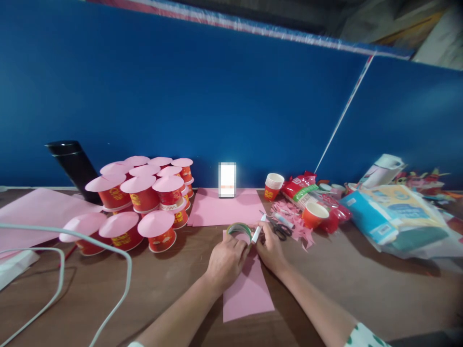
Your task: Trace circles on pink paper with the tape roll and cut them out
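On a strip of pink paper (249, 299) lies a roll of tape (236, 225), its ring seen at a slant. My left hand (224, 260) is closed on the near side of the ring, pressing it to the paper; its fingertips are partly hidden. A white pen (257, 232) is pinched in my right hand (270, 246), its lower end down beside the ring's right edge. Scissors (281, 231) with dark handles lie just past my right hand.
Red paper cups (126, 238) with pink cone tops stand in rows at left. Behind my hands are pink sheets (224, 207) and a lit phone (227, 183). Pink scraps (300, 231), stacked cups (274, 185) and a blue package (372, 212) lie right. White cables (128, 270) cross front left.
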Demonstrator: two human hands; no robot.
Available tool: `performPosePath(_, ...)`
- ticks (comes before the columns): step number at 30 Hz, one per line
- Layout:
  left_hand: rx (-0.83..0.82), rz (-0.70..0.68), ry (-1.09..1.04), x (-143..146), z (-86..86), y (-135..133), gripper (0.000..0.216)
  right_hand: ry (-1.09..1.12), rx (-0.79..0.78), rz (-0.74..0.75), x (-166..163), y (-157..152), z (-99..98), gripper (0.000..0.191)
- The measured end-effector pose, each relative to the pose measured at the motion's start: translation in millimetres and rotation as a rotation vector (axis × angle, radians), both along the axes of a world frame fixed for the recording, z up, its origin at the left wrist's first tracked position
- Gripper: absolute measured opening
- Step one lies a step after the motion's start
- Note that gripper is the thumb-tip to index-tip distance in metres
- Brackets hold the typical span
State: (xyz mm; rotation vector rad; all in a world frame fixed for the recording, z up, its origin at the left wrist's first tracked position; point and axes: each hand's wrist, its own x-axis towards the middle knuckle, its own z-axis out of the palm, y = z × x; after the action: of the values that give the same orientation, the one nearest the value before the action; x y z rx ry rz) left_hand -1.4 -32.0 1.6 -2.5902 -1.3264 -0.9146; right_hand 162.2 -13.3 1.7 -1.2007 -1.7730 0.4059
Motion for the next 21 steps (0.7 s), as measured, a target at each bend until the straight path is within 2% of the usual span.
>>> performPosePath(6,-0.007,-0.012,0.011,-0.5,-0.1,-0.8,0.023,0.002,-0.032,0.008,0.1,-1.4,1.5,0.027)
performPosePath(21,0.005,-0.001,0.013,0.6,-1.8,-0.5,0.023,-0.010,0.013,-0.007,0.3,-0.2,0.2,0.027)
